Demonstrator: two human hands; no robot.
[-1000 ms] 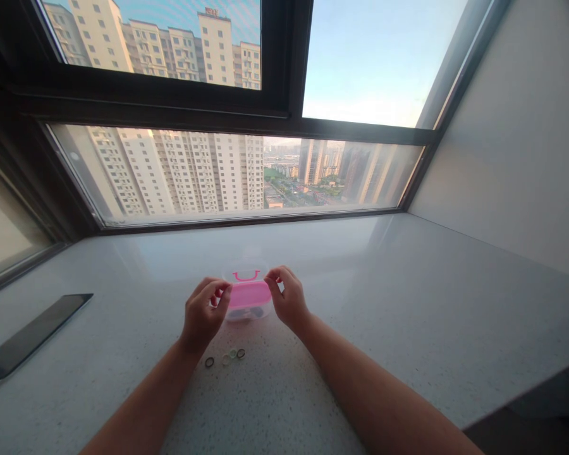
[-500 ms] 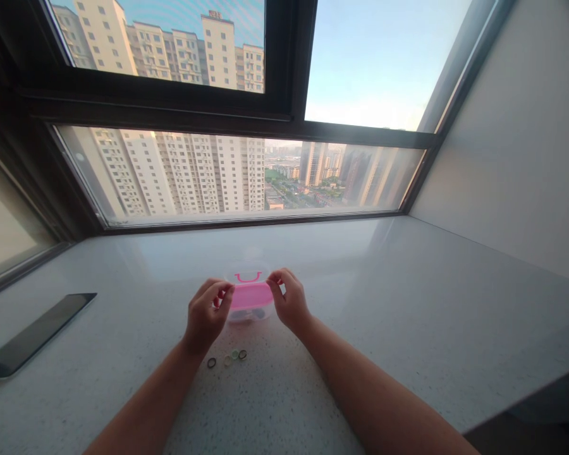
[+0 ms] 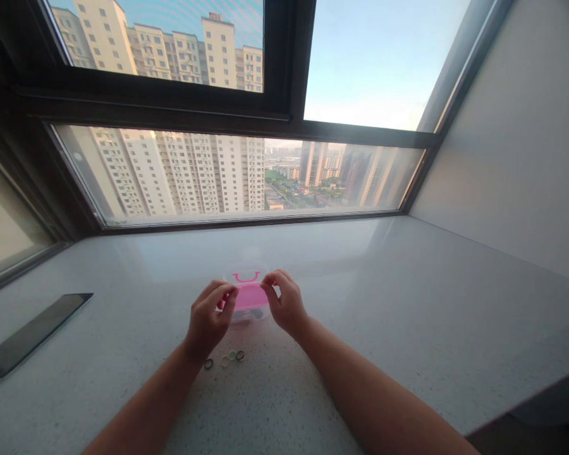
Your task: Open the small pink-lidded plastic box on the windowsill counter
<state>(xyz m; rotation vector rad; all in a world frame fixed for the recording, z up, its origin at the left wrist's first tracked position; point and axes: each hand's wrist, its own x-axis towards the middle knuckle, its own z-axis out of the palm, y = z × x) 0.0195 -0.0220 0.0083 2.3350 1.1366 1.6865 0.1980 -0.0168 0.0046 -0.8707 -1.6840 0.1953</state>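
A small clear plastic box with a pink tray (image 3: 249,297) and a pink handle stands on the pale stone counter (image 3: 384,303) in front of me. My left hand (image 3: 208,319) pinches its left end and my right hand (image 3: 284,303) pinches its right end, fingers curled on the pink part. Dark small things show inside the box, too small to name. Several little rings (image 3: 225,361), dark and pale green, lie on the counter just below my left hand.
A dark phone (image 3: 31,335) lies flat at the left of the counter. A black-framed window (image 3: 246,120) runs along the back, a white wall (image 3: 516,158) closes the right side, and the counter's front edge drops off at lower right.
Both hands have drawn slightly closer together over the pink box. The box, the rings and the phone have stayed where they were.
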